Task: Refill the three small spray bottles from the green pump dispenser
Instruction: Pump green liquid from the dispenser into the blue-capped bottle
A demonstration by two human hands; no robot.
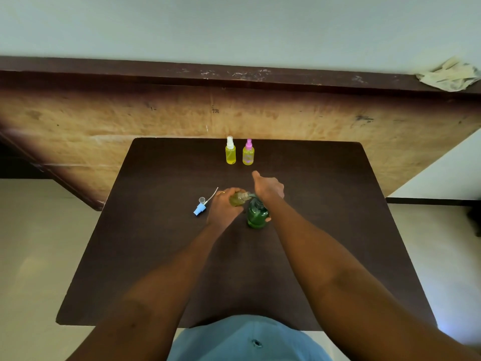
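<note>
On the dark table (156,256) stands the green pump dispenser (257,214). My right hand (268,188) rests on its pump head with the thumb pointing away from me. My left hand (223,207) grips a small uncapped spray bottle (238,198), tilted with its open neck under the dispenser's spout. Left of that hand lies the blue spray cap (200,208) with its thin tube, next to a small clear cover (202,199). At the far edge stand two capped bottles of yellow liquid: one with a white sprayer (230,152), one with a pink sprayer (248,153).
A wooden board (104,121) leans behind the table below a dark ledge. A crumpled cloth (450,75) lies on that ledge at the far right. Pale floor shows on both sides of the table.
</note>
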